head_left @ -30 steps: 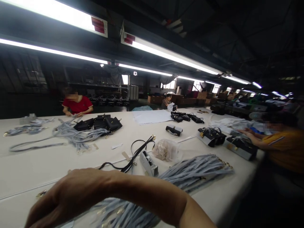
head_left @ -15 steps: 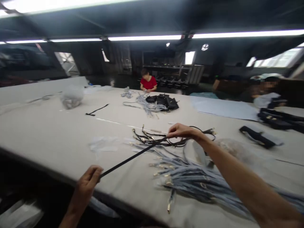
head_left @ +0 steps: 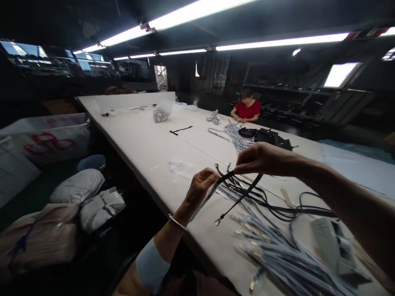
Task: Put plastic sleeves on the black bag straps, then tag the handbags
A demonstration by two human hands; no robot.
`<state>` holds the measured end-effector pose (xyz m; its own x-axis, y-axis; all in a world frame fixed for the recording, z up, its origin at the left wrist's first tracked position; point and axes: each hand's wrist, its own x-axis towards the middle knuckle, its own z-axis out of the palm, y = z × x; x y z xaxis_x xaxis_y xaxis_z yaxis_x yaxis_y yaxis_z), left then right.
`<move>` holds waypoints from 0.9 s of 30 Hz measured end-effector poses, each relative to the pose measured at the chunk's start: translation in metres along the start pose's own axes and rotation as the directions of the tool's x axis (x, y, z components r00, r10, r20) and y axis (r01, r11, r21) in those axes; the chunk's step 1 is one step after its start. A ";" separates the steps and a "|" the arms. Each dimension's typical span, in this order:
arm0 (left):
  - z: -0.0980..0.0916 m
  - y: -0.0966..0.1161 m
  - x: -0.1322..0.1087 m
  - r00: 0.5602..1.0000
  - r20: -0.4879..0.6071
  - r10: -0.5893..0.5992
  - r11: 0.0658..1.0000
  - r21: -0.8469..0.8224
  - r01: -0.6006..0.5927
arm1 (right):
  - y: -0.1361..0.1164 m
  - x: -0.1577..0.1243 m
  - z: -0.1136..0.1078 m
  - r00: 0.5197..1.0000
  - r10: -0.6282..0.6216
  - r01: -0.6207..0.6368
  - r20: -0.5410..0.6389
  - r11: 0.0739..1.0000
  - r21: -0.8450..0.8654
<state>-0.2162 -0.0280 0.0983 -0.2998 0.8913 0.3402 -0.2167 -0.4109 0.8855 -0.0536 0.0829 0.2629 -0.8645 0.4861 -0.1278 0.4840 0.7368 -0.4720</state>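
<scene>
Over the near edge of the table [head_left: 148, 152] we pinch a black strap [head_left: 239, 197] in both hands, left hand [head_left: 202, 187] and right hand [head_left: 262, 159] fingers closed on it, so its gold clip [head_left: 217, 222] hangs just above the pale straps [head_left: 277, 250].

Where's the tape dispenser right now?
In the head view the tape dispenser sits on the table at lower right, under the right forearm, beside the pale blue straps and the black straps.
</scene>
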 end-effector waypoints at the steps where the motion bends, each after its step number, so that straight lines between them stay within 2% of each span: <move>1: 0.006 0.007 0.006 1.000 0.016 0.015 0.998 -0.055 -0.014 | -0.008 0.005 0.003 1.000 -0.014 0.014 -0.003 1.000 -0.025; 4: 0.017 0.027 0.019 0.998 0.049 0.045 0.991 -0.128 -0.038 | -0.020 0.014 0.004 0.999 -0.043 0.042 -0.012 0.996 -0.081; 7: 0.006 0.037 0.024 0.993 0.052 0.104 0.995 -0.013 -0.103 | -0.012 0.012 -0.009 1.000 0.022 -0.021 0.004 0.997 -0.069; 10: -0.033 0.030 0.020 0.993 -0.005 0.120 0.986 0.116 -0.118 | 0.009 -0.005 -0.030 0.992 0.122 -0.123 -0.025 0.992 -0.026; 15: -0.109 -0.015 -0.002 0.986 -0.169 0.004 0.953 0.298 0.047 | 0.040 -0.044 -0.054 0.936 0.315 -0.320 -0.157 0.947 -0.010; 17: -0.128 -0.034 -0.013 0.984 -0.177 -0.030 0.925 0.369 0.094 | 0.049 -0.053 -0.055 0.921 0.357 -0.365 -0.159 0.931 -0.023; 19: -0.139 -0.050 -0.023 0.983 -0.179 -0.046 0.897 0.425 0.119 | 0.055 -0.059 -0.056 0.921 0.366 -0.373 -0.135 0.927 -0.036; 21: -0.143 -0.061 -0.029 0.979 -0.201 -0.041 0.880 0.457 0.130 | 0.057 -0.063 -0.057 0.918 0.369 -0.377 -0.142 0.925 -0.035; 23: -0.139 -0.065 -0.032 0.977 -0.209 -0.040 0.878 0.459 0.134 | 0.053 -0.066 -0.061 0.908 0.364 -0.376 -0.210 0.926 -0.022; 25: -0.126 -0.060 -0.030 0.986 -0.163 -0.029 0.889 0.448 0.101 | 0.042 -0.067 -0.067 0.896 0.340 -0.354 -0.286 0.935 0.001; 27: -0.105 -0.049 -0.023 0.996 -0.091 0.012 0.903 0.429 0.028 | 0.026 -0.066 -0.074 0.897 0.318 -0.317 -0.307 0.947 0.054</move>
<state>-0.2964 -0.0483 0.0141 -0.3855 0.8650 0.3212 0.1945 -0.2640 0.9447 0.0256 0.1047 0.3235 -0.5803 0.8144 0.0031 0.7250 0.5183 -0.4536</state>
